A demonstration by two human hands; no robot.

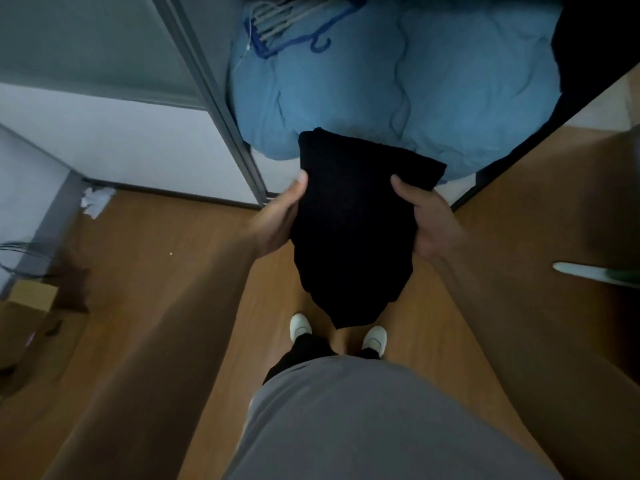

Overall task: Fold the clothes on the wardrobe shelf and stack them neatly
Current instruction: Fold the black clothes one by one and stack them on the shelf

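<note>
So the black garment is held mid-frame, each grip clamped on it: left hand at 9 o'clock, right hand at 3. Looks mid-fold; a flat spot by the blue duvet at 12 is probably needed next.

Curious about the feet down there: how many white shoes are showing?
2. The left shoe stands on the wooden floor, left of the black garment's lower tip, the right shoe right of it; dark trousers hide both heels.
</note>
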